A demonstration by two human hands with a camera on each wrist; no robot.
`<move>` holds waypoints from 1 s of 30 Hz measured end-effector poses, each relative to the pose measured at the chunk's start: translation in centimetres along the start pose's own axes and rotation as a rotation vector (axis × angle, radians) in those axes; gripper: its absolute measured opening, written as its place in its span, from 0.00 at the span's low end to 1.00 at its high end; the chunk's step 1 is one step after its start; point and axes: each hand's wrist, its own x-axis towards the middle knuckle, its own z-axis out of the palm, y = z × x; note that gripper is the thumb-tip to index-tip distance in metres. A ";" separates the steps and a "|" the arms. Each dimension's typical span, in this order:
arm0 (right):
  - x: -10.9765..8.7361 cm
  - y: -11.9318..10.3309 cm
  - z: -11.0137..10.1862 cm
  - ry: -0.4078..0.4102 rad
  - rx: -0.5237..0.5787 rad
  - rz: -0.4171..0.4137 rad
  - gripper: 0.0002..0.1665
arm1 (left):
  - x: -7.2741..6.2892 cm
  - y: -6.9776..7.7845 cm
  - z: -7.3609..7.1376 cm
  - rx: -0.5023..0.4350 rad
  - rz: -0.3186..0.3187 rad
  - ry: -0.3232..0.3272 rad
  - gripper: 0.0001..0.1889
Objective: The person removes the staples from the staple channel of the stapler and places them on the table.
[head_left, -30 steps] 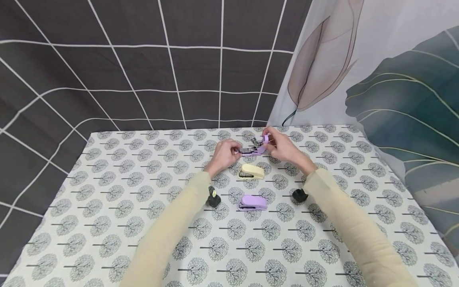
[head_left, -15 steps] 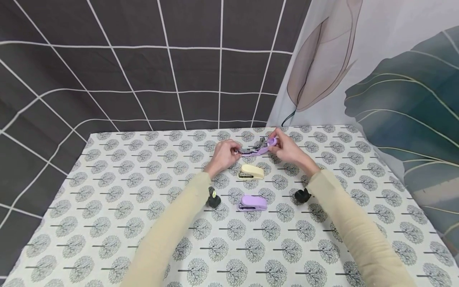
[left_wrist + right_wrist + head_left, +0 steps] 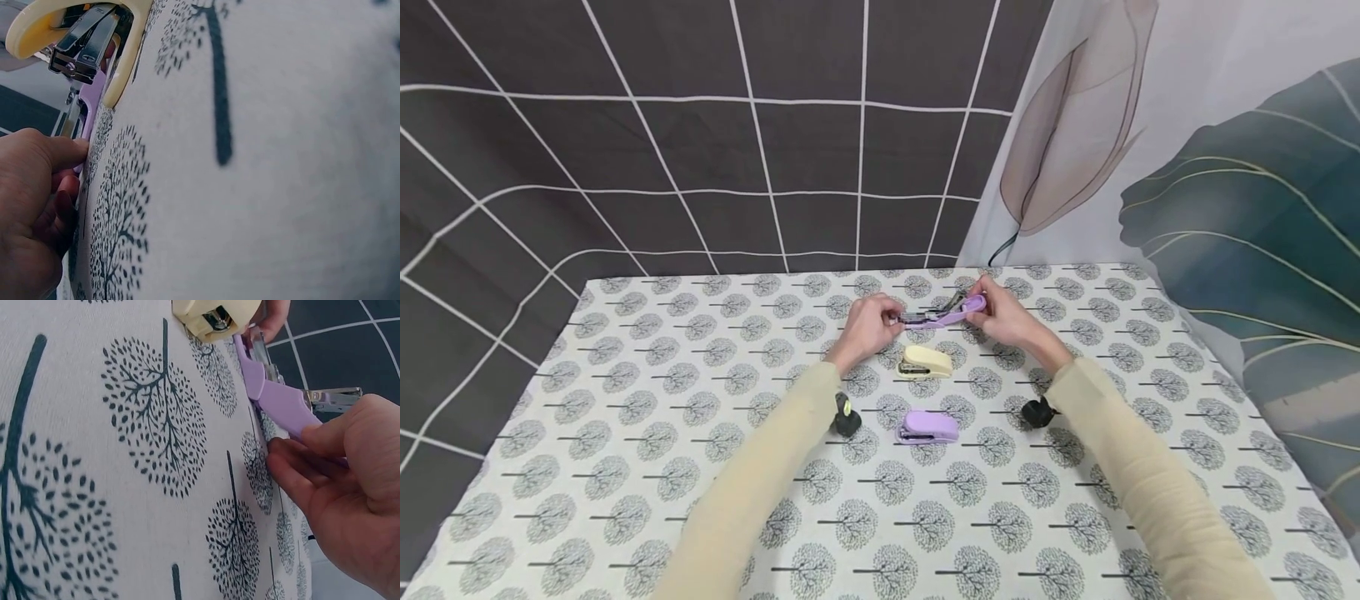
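left hand [image 3: 868,327] pinches one end of unfolded purple stapler [image 3: 281,405] (tip hidden); right hand [image 3: 1006,317] grips other end.

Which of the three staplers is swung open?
The far purple stapler, held at its ends by the left hand and right hand, top swung back. The yellow stapler and near purple stapler stand folded, untouched.

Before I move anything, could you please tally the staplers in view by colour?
Purple: 2 (held stapler, unheld stapler)
Pale yellow: 1 (unheld yellow stapler)
Total: 3
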 end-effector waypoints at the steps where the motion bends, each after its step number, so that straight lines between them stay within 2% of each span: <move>1: 0.0 0.0 0.0 -0.002 -0.007 -0.001 0.15 | 0.0 0.0 0.0 -0.003 0.000 0.002 0.15; 4: -0.3 -0.2 -0.3 -0.025 -0.015 0.007 0.17 | 0.0 -0.1 0.1 -0.028 -0.002 0.004 0.15; 8: -0.9 -1.1 -0.9 -0.068 -0.039 0.045 0.26 | 0.0 -0.2 0.3 -0.052 -0.004 -0.005 0.16; 10: -1.2 -2.0 -1.2 -0.042 -0.045 0.047 0.31 | 0.0 -0.2 0.4 -0.053 -0.008 -0.004 0.16; 12: -1.3 -2.9 -1.3 0.065 -0.058 0.012 0.32 | -0.1 -0.3 0.4 -0.053 -0.015 0.004 0.16; 16: -1.3 -5.0 -0.8 0.400 -0.079 -0.147 0.26 | -0.2 -0.2 0.3 -0.046 -0.021 0.016 0.15; 18: -1.1 -5.9 -0.2 0.503 -0.078 -0.238 0.21 | -0.2 -0.2 0.2 -0.042 -0.022 0.015 0.15; 19: -1.1 -6.3 0.1 0.524 -0.075 -0.270 0.20 | -0.2 -0.1 0.2 -0.042 -0.022 0.014 0.15; 21: -1.0 -6.9 0.8 0.517 -0.047 -0.308 0.18 | -0.3 0.0 0.1 -0.043 -0.022 0.009 0.16; 23: -0.9 -7.2 1.4 0.479 -0.004 -0.310 0.17 | -0.3 0.0 0.1 -0.045 -0.022 0.005 0.16; 30: -0.6 -7.2 3.2 0.295 0.180 -0.208 0.19 | -0.2 -0.1 0.2 -0.051 -0.025 0.002 0.15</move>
